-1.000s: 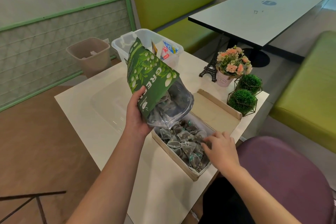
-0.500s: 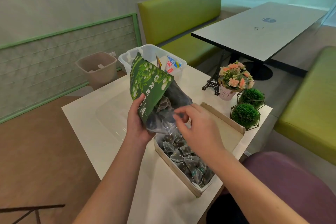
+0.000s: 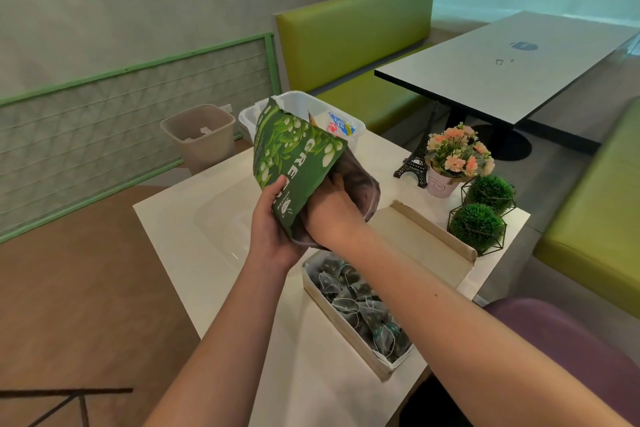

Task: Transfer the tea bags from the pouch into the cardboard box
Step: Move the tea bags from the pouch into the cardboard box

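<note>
Gripped in left hand above table's near edge: pouch, right hand thrust inside, fingers hidden. Below, box lay heaped with tea bags.

Sat on white table: clear bin w/ colourful packets at far edge, mini Eiffel tower, pink pot w/ flowers, two green balls in wire frames. Beyond: beige wastebasket on floor, green bench, grey table.

A green pouch tilts mouth-down above an open cardboard box filled with pyramid tea bags.
</note>
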{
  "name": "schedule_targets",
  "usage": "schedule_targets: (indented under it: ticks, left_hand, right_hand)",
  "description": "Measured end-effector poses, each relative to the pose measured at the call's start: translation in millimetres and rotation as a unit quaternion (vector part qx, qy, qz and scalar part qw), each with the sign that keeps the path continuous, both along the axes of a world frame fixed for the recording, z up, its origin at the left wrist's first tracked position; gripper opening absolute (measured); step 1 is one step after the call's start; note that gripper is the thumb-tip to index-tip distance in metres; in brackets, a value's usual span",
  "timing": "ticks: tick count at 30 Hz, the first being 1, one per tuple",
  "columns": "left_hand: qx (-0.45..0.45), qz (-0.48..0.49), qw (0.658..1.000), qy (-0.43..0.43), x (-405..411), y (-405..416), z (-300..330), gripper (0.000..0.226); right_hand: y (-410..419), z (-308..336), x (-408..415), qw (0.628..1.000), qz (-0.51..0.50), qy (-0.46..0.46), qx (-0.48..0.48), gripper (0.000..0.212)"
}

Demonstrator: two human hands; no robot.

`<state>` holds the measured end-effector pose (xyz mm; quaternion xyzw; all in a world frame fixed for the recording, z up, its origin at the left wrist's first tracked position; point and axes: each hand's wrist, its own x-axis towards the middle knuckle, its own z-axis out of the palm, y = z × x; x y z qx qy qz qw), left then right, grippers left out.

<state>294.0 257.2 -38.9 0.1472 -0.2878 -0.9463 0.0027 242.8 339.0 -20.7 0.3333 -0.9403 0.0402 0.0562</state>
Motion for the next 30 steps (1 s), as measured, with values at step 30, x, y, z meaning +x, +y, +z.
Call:
schedule_targets:
  ticks: [30]
  left_hand:
    - [0.031, 0.019, 0.999, 0.002, 1, -3, -13, 0.036]
  right_hand:
    - [35, 13, 35, 0.963, -0.042, -0.19, -0.186, 0.056]
